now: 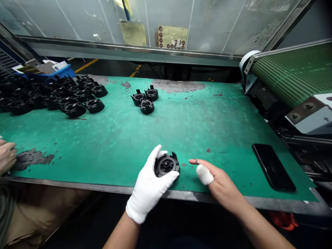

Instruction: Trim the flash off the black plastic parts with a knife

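My left hand, in a white glove, grips a round black plastic part near the table's front edge. Thumb and fingers wrap its sides, its ringed face is turned up, and a tab sticks up at its far rim. To the right, apart from the part, is my right hand, bare except for a white cover on the thumb. Its thumb and index finger are closed in a pinch. A tiny dark tip shows between them, too small to name.
Three similar black parts stand farther back, with many more crowded at the left. A black phone lies at the right, below a green conveyor belt. Another person's hand rests at the left edge of the green table.
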Motion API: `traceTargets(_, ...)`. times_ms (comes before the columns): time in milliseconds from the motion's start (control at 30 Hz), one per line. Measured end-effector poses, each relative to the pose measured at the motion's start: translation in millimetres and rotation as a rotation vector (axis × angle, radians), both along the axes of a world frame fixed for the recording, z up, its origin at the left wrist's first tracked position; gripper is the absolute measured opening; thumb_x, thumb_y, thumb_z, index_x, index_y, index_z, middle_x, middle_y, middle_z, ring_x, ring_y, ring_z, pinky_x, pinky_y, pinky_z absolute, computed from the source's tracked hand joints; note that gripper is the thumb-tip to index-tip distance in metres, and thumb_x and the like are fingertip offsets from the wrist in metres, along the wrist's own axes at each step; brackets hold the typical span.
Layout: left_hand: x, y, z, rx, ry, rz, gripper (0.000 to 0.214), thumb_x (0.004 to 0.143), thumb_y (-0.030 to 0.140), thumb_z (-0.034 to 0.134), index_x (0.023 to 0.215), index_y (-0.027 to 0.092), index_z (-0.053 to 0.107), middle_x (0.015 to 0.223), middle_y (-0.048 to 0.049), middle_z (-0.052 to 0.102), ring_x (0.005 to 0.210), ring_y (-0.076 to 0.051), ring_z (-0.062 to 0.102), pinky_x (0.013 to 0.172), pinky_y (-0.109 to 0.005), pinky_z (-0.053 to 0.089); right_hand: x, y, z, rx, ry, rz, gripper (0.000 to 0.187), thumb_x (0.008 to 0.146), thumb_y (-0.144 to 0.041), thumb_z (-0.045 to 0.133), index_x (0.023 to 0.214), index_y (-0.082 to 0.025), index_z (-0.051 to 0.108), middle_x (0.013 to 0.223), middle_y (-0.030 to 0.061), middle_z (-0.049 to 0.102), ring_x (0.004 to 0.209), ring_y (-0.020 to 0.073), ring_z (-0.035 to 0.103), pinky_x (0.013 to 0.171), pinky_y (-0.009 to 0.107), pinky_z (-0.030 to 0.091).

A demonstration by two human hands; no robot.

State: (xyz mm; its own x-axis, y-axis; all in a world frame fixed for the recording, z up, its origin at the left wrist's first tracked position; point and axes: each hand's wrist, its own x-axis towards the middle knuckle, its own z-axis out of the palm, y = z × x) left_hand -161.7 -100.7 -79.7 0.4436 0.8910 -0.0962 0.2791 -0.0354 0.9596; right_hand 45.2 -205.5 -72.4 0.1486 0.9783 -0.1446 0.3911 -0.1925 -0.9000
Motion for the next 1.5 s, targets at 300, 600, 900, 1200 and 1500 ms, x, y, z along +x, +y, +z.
traceTargets(300,-17,-61,17.4,-0.092,0.049,-0.12,0.064,0.095,0.068,0.034,0.147,0.032,0.045,0.15,-0.0068,0.052,0.138,-0.028,0.052,0.117,-0.047,0.046,-69,-49,-7.6,-0.064,0.711,-0.221,0.061,0.084,-0.045,0.079,0.138,-0.027,0.058,0.114,0.0072,0.069,0.109,0.0269,0.065,0.099,0.04,0.05)
traceTargets(600,-18,-76,-30.1,0.554,0.283,-0.105,0.032,0.092,0.042,0.065,0.121,0.031,0.061,0.12,-0.0024,0.067,0.12,-0.026,0.06,0.125,-0.058,0.03,-80,-101,-43.1,-0.249,0.749,-0.455,0.061,0.084,-0.071,0.065,0.123,-0.025,0.069,0.086,0.0038,0.064,0.077,0.0211,0.058,0.077,0.035,0.05)
traceTargets(900,-19,-71,-34.9,0.535,0.338,-0.123,0.038,0.091,0.047,0.064,0.123,0.028,0.058,0.129,-0.0075,0.058,0.133,-0.031,0.05,0.125,-0.064,0.026,-56,-80,-45.9,-0.235,0.635,-0.252,0.053,0.097,-0.064,0.047,0.086,-0.021,0.077,0.078,0.0044,0.065,0.08,0.0245,0.058,0.078,0.036,0.048)
traceTargets(1200,-13,-68,-31.3,0.525,0.311,-0.141,0.034,0.089,0.049,0.066,0.115,0.026,0.061,0.115,-0.0061,0.064,0.12,-0.029,0.059,0.126,-0.064,0.026,-48,-66,-49.6,-0.239,0.563,-0.18,0.051,0.1,-0.057,0.046,0.079,-0.02,0.075,0.076,0.004,0.067,0.077,0.0232,0.06,0.078,0.034,0.051)
traceTargets(1500,-22,-62,-40.0,0.618,0.256,-0.182,0.038,0.086,0.039,0.073,0.117,0.017,0.065,0.116,-0.0114,0.068,0.113,-0.029,0.066,0.121,-0.063,0.035,-47,-63,-52.2,-0.284,0.545,-0.122,0.051,0.101,-0.055,0.044,0.08,-0.02,0.074,0.072,0.0035,0.065,0.078,0.023,0.06,0.081,0.034,0.05)
